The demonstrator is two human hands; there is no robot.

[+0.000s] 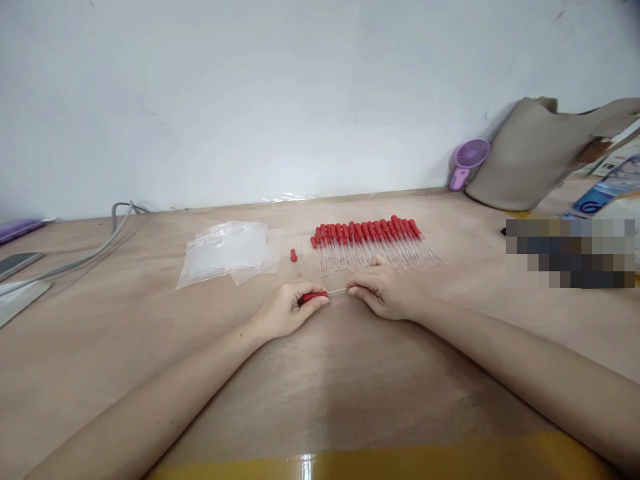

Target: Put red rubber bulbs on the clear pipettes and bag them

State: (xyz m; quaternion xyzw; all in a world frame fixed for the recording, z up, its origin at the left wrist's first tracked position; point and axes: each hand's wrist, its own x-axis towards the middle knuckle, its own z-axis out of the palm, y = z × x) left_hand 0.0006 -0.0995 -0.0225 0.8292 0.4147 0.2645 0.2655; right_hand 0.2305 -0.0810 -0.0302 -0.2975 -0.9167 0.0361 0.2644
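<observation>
My left hand (293,307) is closed around a red rubber bulb (315,295). A thin clear glass tube (337,291) runs from the bulb's mouth to my right hand (383,292), whose thumb and fingers pinch its far end. Together bulb and tube look like a dropper. Behind my hands lies a row of several red-bulbed droppers (370,233), their clear tubes pointing toward me. Left of that row are a loose red bulb (293,255) and a single thin clear tube (301,255). Whether the tube is seated inside the held bulb, I cannot tell.
Clear plastic bags (227,250) are piled left of the droppers. A grey cable (95,252) and a phone-like slab (19,264) lie at far left. Near the wall on the right stand a purple handheld fan (469,160), a beige bag (520,157) and a bottle (607,190).
</observation>
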